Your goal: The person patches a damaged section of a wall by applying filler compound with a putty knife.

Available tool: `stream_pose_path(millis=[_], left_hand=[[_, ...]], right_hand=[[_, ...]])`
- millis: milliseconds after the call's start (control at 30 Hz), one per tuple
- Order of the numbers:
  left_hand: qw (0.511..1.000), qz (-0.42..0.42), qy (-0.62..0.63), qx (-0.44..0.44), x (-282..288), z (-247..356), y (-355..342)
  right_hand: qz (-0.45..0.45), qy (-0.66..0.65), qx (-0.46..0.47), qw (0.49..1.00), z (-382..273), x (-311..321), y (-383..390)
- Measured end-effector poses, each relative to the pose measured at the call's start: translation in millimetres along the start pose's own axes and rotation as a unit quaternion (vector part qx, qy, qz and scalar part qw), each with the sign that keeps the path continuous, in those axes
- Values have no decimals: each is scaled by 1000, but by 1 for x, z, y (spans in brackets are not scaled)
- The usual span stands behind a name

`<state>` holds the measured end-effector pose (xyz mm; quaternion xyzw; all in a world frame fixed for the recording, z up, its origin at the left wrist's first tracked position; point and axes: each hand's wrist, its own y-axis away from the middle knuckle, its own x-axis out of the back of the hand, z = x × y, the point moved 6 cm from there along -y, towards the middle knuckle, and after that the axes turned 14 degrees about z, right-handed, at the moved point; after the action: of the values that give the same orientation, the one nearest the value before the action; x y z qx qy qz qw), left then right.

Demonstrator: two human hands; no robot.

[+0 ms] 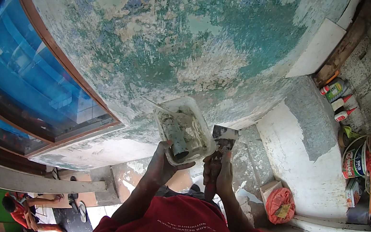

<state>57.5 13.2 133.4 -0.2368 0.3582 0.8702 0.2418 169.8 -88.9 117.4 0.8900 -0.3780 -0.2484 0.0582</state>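
Note:
My left hand (160,164) is closed on the lower edge of a translucent plastic tub (204,127) smeared with whitish residue. Inside the tub lies a grey cylinder (174,137), like a short piece of pipe; a thin stick-like piece juts over the tub's upper left rim. Beside the tub, my right hand (219,175) grips the handle of a putty knife (225,133). Its wide, stained blade points up and away from me, close to the tub's right side. Beyond both hands rises a wall (168,40) with patchy green, blue and bare whitish paint.
A brown-framed window (63,72) is on the left. On the right, bottles (335,91) and a paint bucket (355,160) stand along a ledge. A red plastic bag (280,205) sits lower right. Another person (22,209) is at the lower left, near sandals (82,211).

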Motion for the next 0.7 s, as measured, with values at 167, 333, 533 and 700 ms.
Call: stream_pose_path(millis=[167, 333, 533, 700], left_hand=[[999, -7, -1, -43, 14, 4, -6], [996, -27, 6, -84, 23, 9, -11], [978, 14, -50, -203, 35, 17, -16], [965, 39, -109, -237, 52, 9, -24]], right_hand=[[-6, 80, -48, 996, -8, 2, 4], [-39, 143, -35, 988, 4, 8, -3], [-104, 159, -109, 976, 8, -1, -1], [-107, 260, -108, 954, 10, 2, -17]])
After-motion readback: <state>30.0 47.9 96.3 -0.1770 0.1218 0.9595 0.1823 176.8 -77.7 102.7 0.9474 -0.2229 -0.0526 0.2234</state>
